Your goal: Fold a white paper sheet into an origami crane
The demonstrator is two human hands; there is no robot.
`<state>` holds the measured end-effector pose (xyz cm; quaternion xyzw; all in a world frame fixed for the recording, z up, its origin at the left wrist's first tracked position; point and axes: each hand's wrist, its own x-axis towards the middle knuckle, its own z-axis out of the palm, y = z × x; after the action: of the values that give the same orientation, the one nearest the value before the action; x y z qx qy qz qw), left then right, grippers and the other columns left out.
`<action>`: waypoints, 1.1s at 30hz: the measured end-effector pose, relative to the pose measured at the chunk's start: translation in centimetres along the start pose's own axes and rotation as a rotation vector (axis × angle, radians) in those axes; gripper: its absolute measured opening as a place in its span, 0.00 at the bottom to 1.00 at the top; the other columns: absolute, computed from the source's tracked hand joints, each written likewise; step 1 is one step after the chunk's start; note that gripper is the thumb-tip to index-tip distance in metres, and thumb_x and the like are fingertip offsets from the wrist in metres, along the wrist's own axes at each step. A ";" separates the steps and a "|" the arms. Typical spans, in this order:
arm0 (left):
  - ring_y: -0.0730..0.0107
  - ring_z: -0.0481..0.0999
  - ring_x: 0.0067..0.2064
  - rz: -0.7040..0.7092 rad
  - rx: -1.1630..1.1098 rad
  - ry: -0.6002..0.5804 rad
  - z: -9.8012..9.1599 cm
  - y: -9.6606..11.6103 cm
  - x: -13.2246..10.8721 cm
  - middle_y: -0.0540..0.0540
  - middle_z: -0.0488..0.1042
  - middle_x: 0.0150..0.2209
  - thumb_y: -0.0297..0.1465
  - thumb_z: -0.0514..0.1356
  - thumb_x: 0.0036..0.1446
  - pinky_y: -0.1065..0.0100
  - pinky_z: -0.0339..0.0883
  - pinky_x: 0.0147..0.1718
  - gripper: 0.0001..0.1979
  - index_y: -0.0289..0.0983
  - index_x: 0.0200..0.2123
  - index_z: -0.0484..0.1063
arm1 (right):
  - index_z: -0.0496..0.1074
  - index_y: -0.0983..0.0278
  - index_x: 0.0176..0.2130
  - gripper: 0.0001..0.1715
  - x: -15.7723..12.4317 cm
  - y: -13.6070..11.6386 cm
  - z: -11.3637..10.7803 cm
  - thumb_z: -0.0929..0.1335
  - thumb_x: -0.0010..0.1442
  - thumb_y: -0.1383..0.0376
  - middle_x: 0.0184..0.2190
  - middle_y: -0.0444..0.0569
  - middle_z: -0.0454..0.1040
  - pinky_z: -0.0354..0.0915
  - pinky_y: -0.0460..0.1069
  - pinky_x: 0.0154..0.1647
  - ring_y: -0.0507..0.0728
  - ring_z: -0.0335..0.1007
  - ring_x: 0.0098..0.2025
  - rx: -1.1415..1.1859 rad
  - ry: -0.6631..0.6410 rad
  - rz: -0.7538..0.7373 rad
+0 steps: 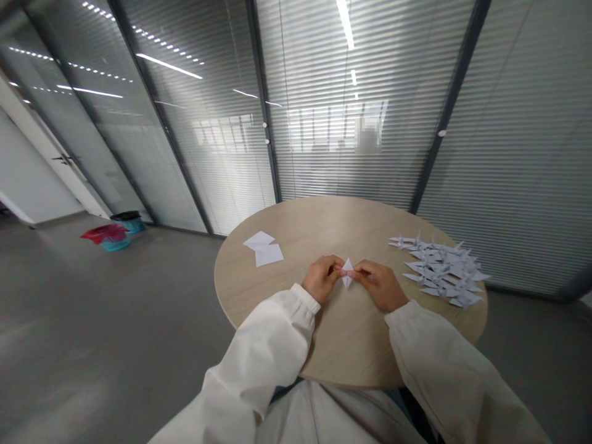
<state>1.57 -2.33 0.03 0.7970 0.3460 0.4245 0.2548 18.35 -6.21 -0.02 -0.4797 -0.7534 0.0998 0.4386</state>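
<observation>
The left hand (322, 279) and right hand (377, 285) pinch a folded white paper (347, 273) from both sides, seemingly keeping its points even.

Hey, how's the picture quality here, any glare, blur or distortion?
Head view: ceiling lights streak as glare across the glass partitions, wide lens bows their frames, a patch behind them is blurred out, and the folded paper between the left hand and right hand looks sharp.

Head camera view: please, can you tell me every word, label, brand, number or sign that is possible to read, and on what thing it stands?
None can be read: no words, numbers or signs show on the folded paper between the left hand and right hand, the paper cranes, the white paper sheets or the blue bin.
</observation>
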 end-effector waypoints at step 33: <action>0.74 0.67 0.29 0.009 0.025 0.070 -0.2 0.6 0.0 0.50 0.68 0.25 0.38 0.57 0.53 0.73 0.60 0.28 0.12 0.35 0.28 0.69 | 0.71 0.64 0.30 0.13 0.2 -0.4 0.0 0.62 0.57 0.59 0.27 0.45 0.72 0.60 0.45 0.31 0.52 0.67 0.29 0.193 -0.073 0.087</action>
<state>1.55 -2.72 0.55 0.7862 0.3566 0.4490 0.2307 18.06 -6.28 0.27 -0.4634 -0.7342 0.2082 0.4505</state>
